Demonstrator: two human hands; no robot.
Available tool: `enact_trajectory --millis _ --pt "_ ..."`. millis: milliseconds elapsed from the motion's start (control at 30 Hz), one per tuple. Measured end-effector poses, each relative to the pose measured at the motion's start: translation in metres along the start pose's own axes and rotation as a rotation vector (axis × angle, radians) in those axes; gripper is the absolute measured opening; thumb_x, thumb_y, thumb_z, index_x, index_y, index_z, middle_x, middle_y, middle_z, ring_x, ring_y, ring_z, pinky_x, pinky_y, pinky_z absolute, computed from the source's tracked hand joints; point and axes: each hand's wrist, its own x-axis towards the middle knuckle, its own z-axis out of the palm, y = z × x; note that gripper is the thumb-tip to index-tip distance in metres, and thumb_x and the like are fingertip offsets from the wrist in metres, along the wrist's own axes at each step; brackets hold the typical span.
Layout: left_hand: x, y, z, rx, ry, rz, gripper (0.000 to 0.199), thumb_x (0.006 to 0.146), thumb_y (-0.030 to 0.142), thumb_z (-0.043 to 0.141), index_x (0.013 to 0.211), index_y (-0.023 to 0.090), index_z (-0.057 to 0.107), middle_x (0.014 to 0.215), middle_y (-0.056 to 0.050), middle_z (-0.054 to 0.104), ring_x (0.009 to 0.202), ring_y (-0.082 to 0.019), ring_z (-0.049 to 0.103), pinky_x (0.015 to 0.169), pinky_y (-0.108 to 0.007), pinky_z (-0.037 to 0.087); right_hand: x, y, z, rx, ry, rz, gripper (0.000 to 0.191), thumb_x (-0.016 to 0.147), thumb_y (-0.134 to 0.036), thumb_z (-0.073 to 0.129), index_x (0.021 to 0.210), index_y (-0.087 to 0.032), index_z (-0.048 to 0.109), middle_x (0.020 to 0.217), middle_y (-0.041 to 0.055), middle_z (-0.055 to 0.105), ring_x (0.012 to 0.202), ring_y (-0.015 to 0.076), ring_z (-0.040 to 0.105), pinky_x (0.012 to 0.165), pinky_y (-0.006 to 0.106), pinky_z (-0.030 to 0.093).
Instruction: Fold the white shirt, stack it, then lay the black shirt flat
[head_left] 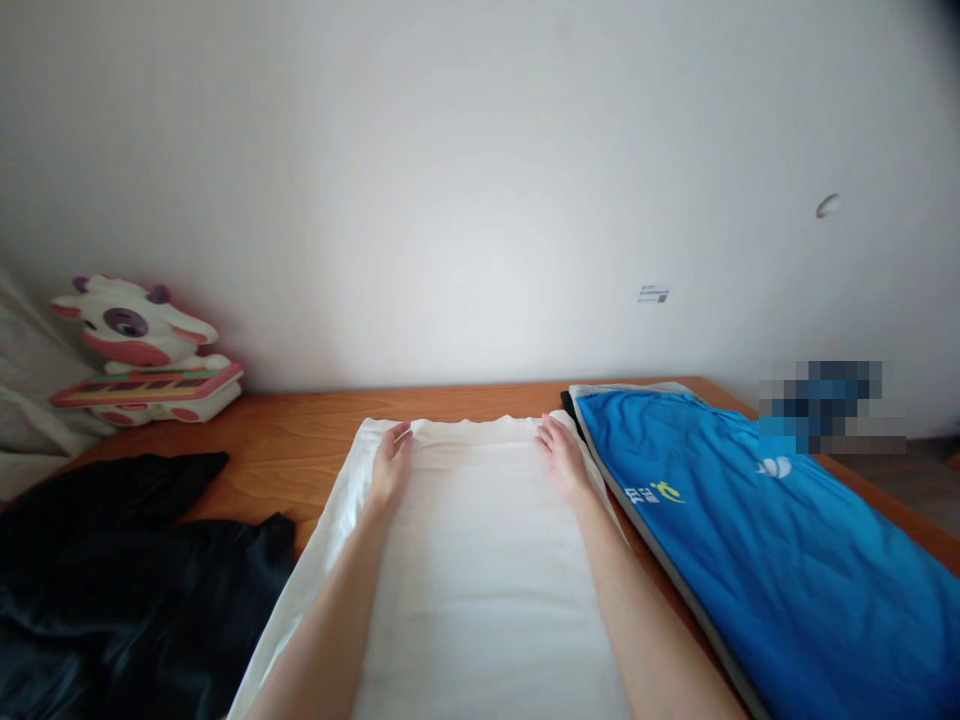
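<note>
A white cloth lies spread on the wooden table, its far edge slightly wavy. My left hand is at the cloth's far left corner, with fingers and thumb closed on the edge. Near the far right corner, my right hand rests on the cloth with its fingers apart. Both forearms reach forward over the fabric.
Black fabric lies crumpled on the left. A cow-shaped toy keyboard stands at the back left against the wall. Blue garments lie along the right side, close beside the white cloth.
</note>
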Motion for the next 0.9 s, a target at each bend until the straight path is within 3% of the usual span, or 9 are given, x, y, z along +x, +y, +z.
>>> enact_trajectory --millis 100,167,267,333,433,733,900 --pt "-0.001 0.003 -0.025 0.185 -0.068 0.063 0.029 0.085 0.03 0.061 0.111 0.021 0.069 0.13 -0.011 0.07 0.134 -0.029 0.055 0.122 -0.047 0.03 -0.001 0.0 -0.026 -0.177 -0.041 -0.08 0.042 0.091 -0.05 0.056 0.122 -0.023 0.067 0.141 0.0117 0.062 0.141 0.0306 0.046 0.119 0.05 0.033" --pt "-0.004 0.002 -0.031 0.333 -0.138 0.123 0.027 0.083 0.028 0.061 0.108 0.024 0.072 0.134 -0.009 0.069 0.139 -0.028 0.051 0.125 -0.047 0.023 -0.005 0.003 -0.032 -0.464 -0.079 -0.153 0.038 0.091 -0.043 0.059 0.121 -0.023 0.069 0.147 0.0112 0.058 0.148 0.0315 0.036 0.124 0.052 0.02" --pt "-0.006 -0.004 -0.035 0.788 -0.165 0.205 0.042 0.091 0.034 0.053 0.13 0.022 0.065 0.154 -0.011 0.052 0.15 -0.03 0.036 0.126 -0.055 0.014 -0.008 0.009 -0.031 -1.064 -0.116 -0.266 0.047 0.1 -0.041 0.047 0.141 -0.02 0.058 0.157 0.0136 0.046 0.151 0.0308 0.031 0.124 0.053 0.017" --pt "-0.005 -0.009 -0.04 1.077 -0.122 0.201 0.053 0.097 0.04 0.044 0.144 0.016 0.053 0.161 -0.016 0.04 0.152 -0.034 0.031 0.123 -0.06 0.016 -0.007 0.014 -0.028 -1.261 -0.109 -0.291 0.054 0.103 -0.043 0.041 0.149 -0.017 0.049 0.159 0.0157 0.043 0.15 0.03 0.033 0.123 0.051 0.021" --pt "-0.002 -0.015 -0.049 1.217 -0.07 0.191 0.058 0.1 0.041 0.036 0.149 0.011 0.047 0.16 -0.019 0.04 0.15 -0.034 0.033 0.122 -0.057 0.022 -0.004 0.018 -0.027 -1.302 -0.07 -0.289 0.057 0.103 -0.047 0.039 0.151 -0.016 0.046 0.158 0.0165 0.043 0.15 0.0295 0.034 0.122 0.049 0.023" --pt "-0.001 -0.006 -0.049 1.237 -0.066 0.285 0.053 0.099 0.036 0.034 0.137 0.007 0.058 0.145 -0.019 0.059 0.136 -0.031 0.052 0.117 -0.042 0.035 -0.004 0.016 -0.033 -1.193 -0.074 -0.344 0.051 0.1 -0.039 0.046 0.145 -0.016 0.052 0.153 0.0159 0.05 0.147 0.0288 0.04 0.122 0.047 0.027" --pt "0.0 0.003 -0.05 1.25 0.042 0.161 0.061 0.095 0.053 0.038 0.134 0.011 0.06 0.136 -0.022 0.061 0.123 -0.04 0.059 0.1 -0.051 0.048 -0.005 0.001 -0.034 -1.137 -0.071 -0.387 0.046 0.098 -0.041 0.049 0.135 -0.016 0.06 0.137 0.0158 0.064 0.131 0.0295 0.055 0.114 0.042 0.039"
